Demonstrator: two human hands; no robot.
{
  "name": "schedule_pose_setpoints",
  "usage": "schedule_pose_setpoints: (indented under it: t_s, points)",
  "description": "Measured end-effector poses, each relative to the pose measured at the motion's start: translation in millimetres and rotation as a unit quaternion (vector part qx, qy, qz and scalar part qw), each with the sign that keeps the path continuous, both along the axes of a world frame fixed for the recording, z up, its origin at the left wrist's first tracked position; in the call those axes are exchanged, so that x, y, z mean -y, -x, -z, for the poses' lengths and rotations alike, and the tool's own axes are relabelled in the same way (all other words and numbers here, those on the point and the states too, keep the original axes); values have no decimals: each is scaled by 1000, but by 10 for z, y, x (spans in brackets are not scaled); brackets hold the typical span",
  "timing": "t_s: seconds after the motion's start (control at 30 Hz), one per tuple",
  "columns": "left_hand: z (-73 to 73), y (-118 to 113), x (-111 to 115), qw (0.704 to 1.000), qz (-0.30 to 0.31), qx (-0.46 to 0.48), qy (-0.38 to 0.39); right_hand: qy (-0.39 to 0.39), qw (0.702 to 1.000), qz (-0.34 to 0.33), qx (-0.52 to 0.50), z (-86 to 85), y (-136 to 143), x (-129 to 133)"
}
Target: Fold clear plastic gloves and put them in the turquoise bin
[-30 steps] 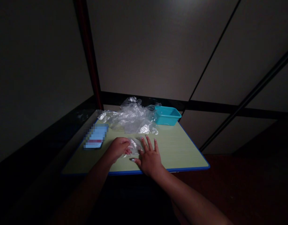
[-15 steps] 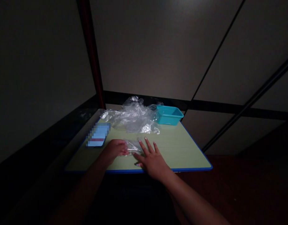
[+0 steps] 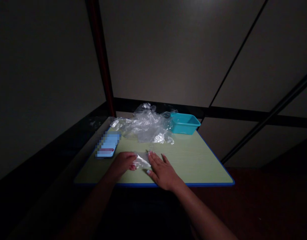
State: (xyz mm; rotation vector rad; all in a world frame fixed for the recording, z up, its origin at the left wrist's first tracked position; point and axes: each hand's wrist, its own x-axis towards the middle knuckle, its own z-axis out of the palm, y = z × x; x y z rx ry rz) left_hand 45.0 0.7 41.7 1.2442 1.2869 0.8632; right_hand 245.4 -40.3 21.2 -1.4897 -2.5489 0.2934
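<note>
A small piece of clear plastic, seemingly a folded bag [image 3: 142, 160], lies on the table near its front edge. My left hand [image 3: 123, 163] pinches its left end between thumb and fingers. Flat against its right end rests my right hand [image 3: 163, 170], fingers stretched out and thumb apart. Behind both hands a heap of crumpled clear plastic bags [image 3: 147, 125] spreads along the back of the table.
The light green table [image 3: 193, 163] has a blue edge. At its back right stands a turquoise plastic basket [image 3: 185, 125], touching the heap. A phone [image 3: 108, 145] with a lit, blurred screen lies on the left. Pale panels [image 3: 163, 56] rise behind.
The fingers of my right hand have drawn closer together and come down on the plastic's right end. My left hand keeps its pinch. The whole view has shifted slightly.
</note>
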Motion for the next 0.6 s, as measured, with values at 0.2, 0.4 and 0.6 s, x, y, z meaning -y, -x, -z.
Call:
schedule_pose_setpoints:
  t_s: [0.2,0.4,0.6]
  points:
    - [44,5,-81,977,-27,-153,-143,11,1000,0,4,-46,-6,5]
    - [156,28,-109,969,-43,-181,-159,-29,998,31,-37,-36,-99,57]
    - [194,87,-115,978,-39,-153,-135,-3,999,22,-49,-35,-122,55]
